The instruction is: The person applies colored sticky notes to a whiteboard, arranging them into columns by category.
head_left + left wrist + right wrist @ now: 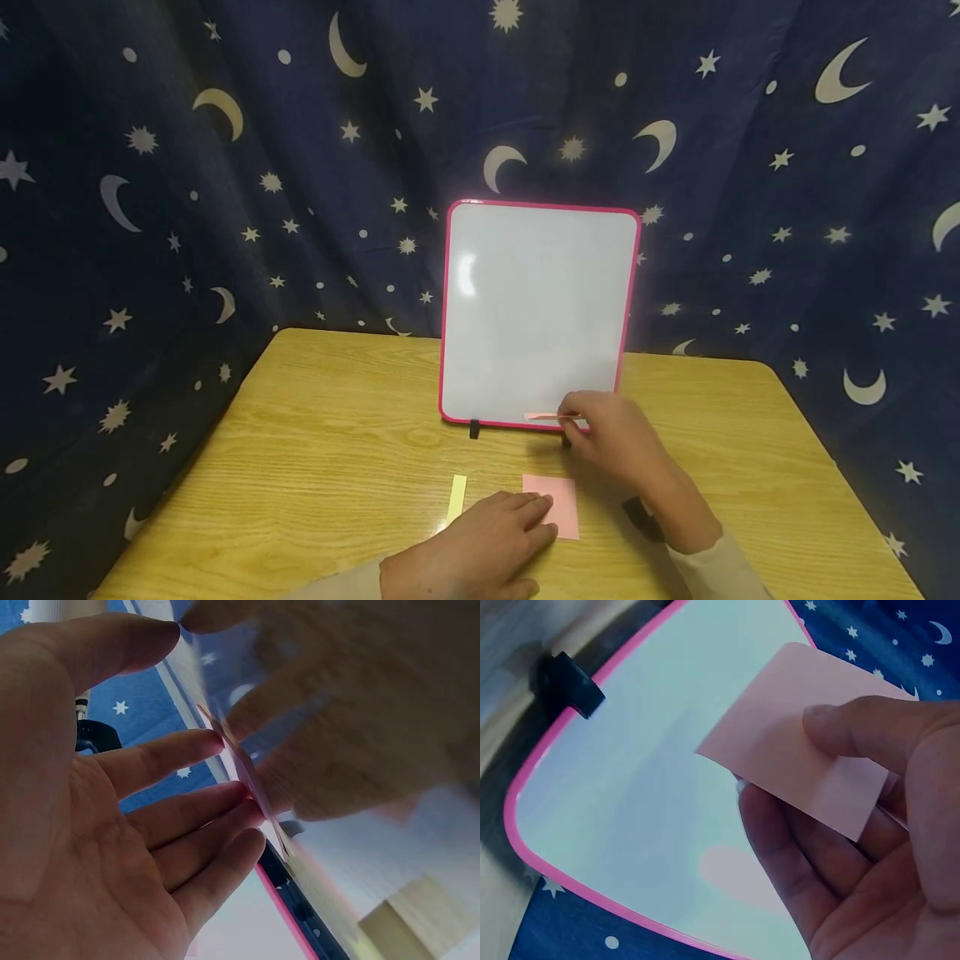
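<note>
My right hand (pixel 611 437) pinches a pink sticky note (pixel 802 731) between thumb and fingers. In the head view this note is seen nearly edge-on, in front of the whiteboard's lower edge. The whiteboard (pixel 536 317) has a pink frame and stands upright. My left hand (pixel 487 537) lies on the table with its fingers reaching onto a pink sticky note pad (pixel 566 508). The left wrist view has the fingertips against the pad's thin edge (pixel 262 799). Beside the left hand is a yellow paper strip (pixel 456 496), its near end hidden by the hand.
Black feet (pixel 474 429) hold the board's bottom edge on the yellow wood-grain table (pixel 337 433). A dark blue curtain (pixel 300 167) with moons and stars hangs behind and on both sides.
</note>
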{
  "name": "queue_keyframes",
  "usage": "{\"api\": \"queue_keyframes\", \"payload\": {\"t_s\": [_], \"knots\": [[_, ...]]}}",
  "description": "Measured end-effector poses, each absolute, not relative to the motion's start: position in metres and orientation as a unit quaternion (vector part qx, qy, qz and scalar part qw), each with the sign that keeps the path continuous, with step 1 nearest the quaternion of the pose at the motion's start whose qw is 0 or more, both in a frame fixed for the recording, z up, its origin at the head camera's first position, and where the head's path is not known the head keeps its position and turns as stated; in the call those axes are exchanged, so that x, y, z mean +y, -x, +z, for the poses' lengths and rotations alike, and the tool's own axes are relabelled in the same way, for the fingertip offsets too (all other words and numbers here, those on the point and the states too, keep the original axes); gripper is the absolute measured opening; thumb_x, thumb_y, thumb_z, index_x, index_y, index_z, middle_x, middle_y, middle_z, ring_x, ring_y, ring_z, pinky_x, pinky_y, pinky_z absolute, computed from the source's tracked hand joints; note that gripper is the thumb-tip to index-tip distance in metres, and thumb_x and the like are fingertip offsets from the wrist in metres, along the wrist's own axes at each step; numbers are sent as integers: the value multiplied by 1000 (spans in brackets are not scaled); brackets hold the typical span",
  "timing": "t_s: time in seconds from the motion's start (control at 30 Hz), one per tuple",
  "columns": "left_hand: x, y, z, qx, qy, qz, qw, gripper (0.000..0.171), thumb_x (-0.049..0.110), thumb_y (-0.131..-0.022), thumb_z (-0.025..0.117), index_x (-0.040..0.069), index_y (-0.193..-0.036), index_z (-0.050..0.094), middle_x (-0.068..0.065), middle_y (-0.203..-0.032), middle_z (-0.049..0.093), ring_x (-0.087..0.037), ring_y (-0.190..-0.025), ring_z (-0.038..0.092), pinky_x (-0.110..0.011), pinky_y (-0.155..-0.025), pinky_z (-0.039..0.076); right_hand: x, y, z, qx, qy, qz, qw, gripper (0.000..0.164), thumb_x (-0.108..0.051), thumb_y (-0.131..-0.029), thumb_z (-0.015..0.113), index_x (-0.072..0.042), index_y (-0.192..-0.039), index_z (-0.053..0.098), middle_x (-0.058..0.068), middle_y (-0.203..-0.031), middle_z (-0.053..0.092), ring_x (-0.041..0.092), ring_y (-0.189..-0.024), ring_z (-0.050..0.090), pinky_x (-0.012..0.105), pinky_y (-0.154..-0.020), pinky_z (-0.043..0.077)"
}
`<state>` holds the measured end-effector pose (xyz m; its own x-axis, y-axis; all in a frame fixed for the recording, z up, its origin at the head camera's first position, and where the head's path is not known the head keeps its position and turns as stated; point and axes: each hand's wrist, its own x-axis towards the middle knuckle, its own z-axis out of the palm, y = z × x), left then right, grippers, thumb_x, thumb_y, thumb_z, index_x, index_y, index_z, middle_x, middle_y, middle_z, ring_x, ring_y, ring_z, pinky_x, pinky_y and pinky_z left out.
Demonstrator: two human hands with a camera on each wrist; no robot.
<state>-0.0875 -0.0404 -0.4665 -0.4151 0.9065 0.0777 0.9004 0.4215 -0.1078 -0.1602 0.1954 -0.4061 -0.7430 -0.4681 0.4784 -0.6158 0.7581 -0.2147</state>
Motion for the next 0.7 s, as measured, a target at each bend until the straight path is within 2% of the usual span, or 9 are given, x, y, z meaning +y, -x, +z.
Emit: {"api": "queue_keyframes", "payload": {"t_s": [0.13, 0.37, 0.7], "knots": [[-40, 88, -467, -839, 539, 26, 67, 59, 56, -93, 70, 20, -139, 61, -8, -151, 59, -19, -138, 57, -32, -109, 49, 196, 163, -404, -903, -301, 178, 250, 20, 2, -80, 81, -16, -86, 73, -8, -80, 72, 6, -69, 63, 32, -63, 55], [-40, 89, -468, -840, 539, 25, 63, 58, 55, -94, 70, 20, -140, 61, -8, -152, 58, -19, -138, 57, -32, -108, 50, 197, 170, -402, -877, -310, 162, 330, 18, 3, -77, 80, -8, -90, 75, 2, -84, 75, 19, -73, 71, 38, -62, 58], [-40, 88, -470, -840, 537, 22, 76, 58, 55, -92, 72, 20, -137, 62, -7, -150, 59, -19, -136, 58, -32, -106, 52, 195, 177, -399, -843, -317, 167, 401, 19, 9, -77, 73, -4, -90, 72, 7, -83, 73, 25, -72, 70, 41, -59, 57]]}}
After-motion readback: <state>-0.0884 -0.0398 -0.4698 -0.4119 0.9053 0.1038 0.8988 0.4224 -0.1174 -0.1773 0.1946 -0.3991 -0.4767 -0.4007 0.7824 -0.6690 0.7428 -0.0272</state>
